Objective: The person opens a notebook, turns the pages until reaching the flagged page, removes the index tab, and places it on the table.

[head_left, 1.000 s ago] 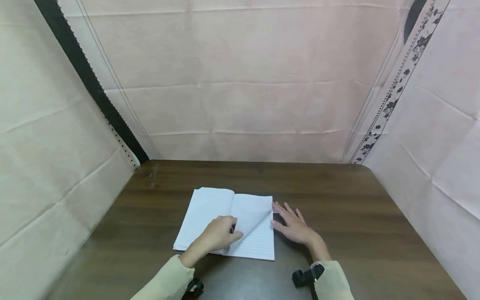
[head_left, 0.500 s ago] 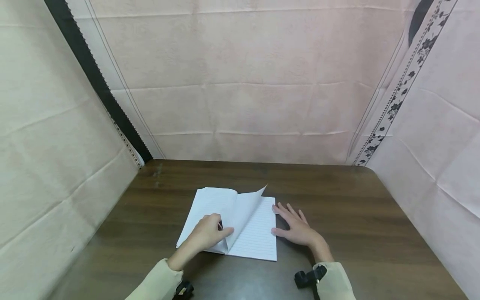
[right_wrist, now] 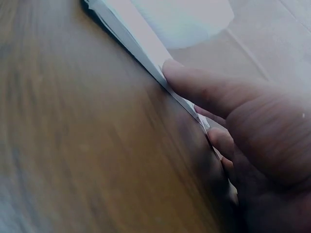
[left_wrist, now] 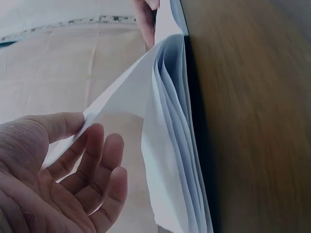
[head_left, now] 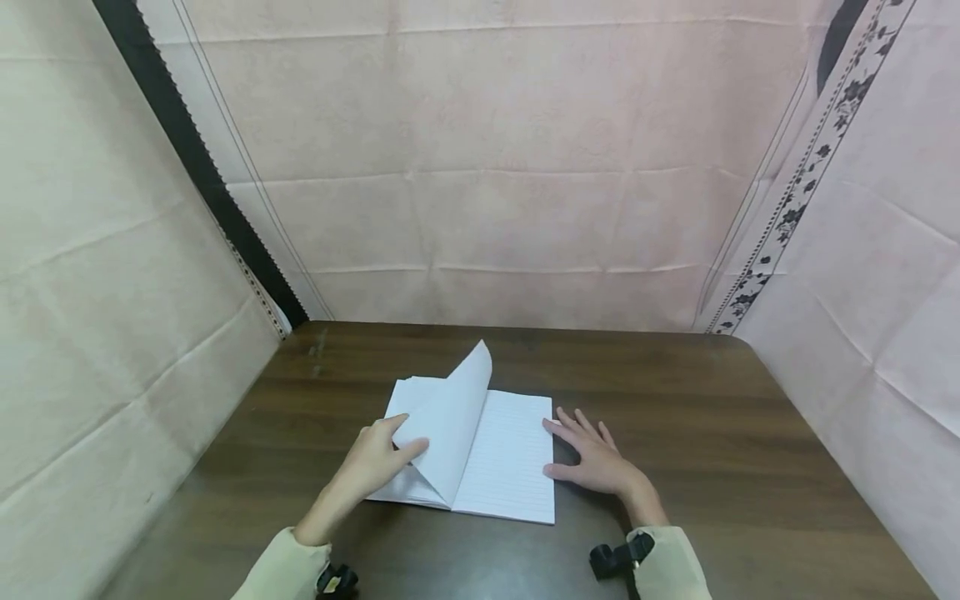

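Left hand (head_left: 375, 462) lifts a single page (head_left: 450, 429) of the notebook (head_left: 510, 467), thumb and fingers pinching its lower edge; the notebook lies open on the table (head_left: 712, 400), and the right hand (head_left: 596, 462) rests flat, fingers straight, against its right edge. Turning well probably means keeping that pinch light and the right hand steady. From the left wrist, the page (left_wrist: 126, 97) sits between thumb and loosely curled fingers (left_wrist: 92, 165), though the contact is hard to make out. From the right wrist, fingertips (right_wrist: 194, 82) touch the notebook's edge (right_wrist: 146, 48); blur hides the rest
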`<act>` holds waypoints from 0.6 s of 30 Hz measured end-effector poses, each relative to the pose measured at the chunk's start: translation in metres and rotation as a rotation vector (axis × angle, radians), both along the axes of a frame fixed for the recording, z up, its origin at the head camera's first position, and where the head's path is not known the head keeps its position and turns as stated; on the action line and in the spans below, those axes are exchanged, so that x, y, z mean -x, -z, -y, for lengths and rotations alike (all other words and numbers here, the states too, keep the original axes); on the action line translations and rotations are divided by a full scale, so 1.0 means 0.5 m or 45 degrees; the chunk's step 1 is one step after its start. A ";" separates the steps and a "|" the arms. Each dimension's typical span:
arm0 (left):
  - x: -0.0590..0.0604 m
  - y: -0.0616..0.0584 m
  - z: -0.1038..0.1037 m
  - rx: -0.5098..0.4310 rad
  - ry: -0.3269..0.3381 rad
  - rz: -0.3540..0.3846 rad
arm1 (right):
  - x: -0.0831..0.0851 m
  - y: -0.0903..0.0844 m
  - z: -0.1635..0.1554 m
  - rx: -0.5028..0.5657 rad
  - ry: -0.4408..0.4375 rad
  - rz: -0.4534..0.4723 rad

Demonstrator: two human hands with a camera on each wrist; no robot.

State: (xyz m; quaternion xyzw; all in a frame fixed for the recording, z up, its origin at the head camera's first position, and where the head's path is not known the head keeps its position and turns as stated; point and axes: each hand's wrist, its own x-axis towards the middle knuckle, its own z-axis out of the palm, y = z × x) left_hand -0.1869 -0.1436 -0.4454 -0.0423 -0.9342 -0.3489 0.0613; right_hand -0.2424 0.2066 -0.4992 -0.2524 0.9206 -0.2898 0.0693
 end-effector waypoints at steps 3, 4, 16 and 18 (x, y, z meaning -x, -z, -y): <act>-0.002 0.001 0.017 -0.011 -0.018 0.003 | 0.000 0.000 0.001 -0.005 0.011 -0.006; -0.003 0.001 0.022 0.000 -0.027 -0.001 | -0.001 0.000 0.001 -0.002 0.014 -0.005; -0.019 0.021 0.056 0.210 -0.108 0.235 | -0.001 0.005 0.000 0.002 -0.003 -0.013; -0.019 0.022 0.057 0.262 -0.088 0.274 | 0.001 0.003 0.000 0.006 -0.005 -0.013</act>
